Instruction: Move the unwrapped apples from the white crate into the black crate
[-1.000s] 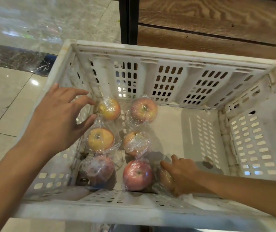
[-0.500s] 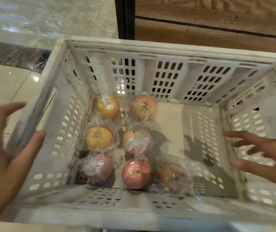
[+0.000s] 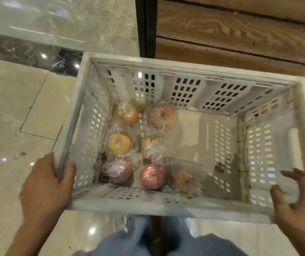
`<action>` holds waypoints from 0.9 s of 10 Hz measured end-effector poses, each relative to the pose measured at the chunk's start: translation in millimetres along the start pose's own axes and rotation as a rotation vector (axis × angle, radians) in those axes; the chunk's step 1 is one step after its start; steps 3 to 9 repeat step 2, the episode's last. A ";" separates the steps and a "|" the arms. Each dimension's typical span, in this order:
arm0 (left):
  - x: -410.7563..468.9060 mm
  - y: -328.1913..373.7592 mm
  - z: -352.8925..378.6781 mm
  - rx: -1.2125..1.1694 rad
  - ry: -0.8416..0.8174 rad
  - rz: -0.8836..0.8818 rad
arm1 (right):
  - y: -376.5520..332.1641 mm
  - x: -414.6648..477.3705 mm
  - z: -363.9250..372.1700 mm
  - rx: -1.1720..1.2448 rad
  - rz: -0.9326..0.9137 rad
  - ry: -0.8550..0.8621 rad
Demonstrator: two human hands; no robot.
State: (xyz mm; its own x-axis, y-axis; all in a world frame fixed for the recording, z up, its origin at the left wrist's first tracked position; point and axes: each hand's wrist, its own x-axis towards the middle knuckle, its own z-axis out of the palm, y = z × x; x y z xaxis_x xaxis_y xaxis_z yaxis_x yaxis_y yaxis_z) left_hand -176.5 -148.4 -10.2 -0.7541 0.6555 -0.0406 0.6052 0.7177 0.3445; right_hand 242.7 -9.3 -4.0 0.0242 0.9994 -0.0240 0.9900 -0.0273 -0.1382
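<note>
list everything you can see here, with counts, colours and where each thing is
white crate: 1, white slotted plastic, on the floor, centre.
wrapped apples: 7, red to yellow, each in clear film, on the crate's left half.
floor: pale glossy tiles, dark marble strip far left.
wood panel: brown, behind the crate, top right.
dark post: 1, black, top centre.
legs: blue trousers, bottom centre.
left hand: gripping the crate's left rim.
right hand: fingers spread at the crate's right near corner; contact unclear.
</note>
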 end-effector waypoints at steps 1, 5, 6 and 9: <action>-9.5 20.5 -32.7 0.148 -0.192 -0.083 | -14.5 -0.8 -34.0 -0.041 0.064 -0.145; -48.1 28.2 -79.6 0.035 -0.411 -0.234 | -31.5 -20.9 -101.1 0.207 0.153 -0.253; -48.1 28.2 -79.6 0.035 -0.411 -0.234 | -31.5 -20.9 -101.1 0.207 0.153 -0.253; -48.1 28.2 -79.6 0.035 -0.411 -0.234 | -31.5 -20.9 -101.1 0.207 0.153 -0.253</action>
